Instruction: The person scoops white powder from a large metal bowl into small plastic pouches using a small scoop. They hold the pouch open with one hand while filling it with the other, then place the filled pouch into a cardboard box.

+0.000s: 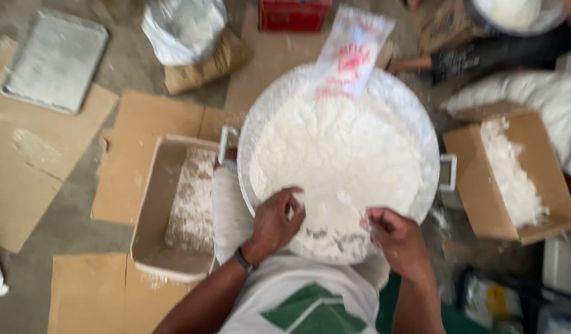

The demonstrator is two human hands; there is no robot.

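Observation:
A wide metal basin (pixel 421 124) with two side handles holds a big heap of white flour (pixel 335 154). A clear plastic bag (pixel 350 52) with red print lies tilted on the basin's far rim. My left hand (pixel 276 219) curls over the basin's near rim, fingers bent at the flour's edge; a dark band is on its wrist. My right hand (pixel 394 235) is closed at the near rim to the right, seemingly pinching something small and white that is too blurred to name.
A cardboard box (pixel 168 210) dusted with flour sits left of the basin, another box (pixel 508 179) with flour on the right. A metal tray (pixel 53 62) lies at far left, a white sack (pixel 183 28) and red crate (pixel 291 13) behind. Another person's arm (pixel 415 62) is at top right.

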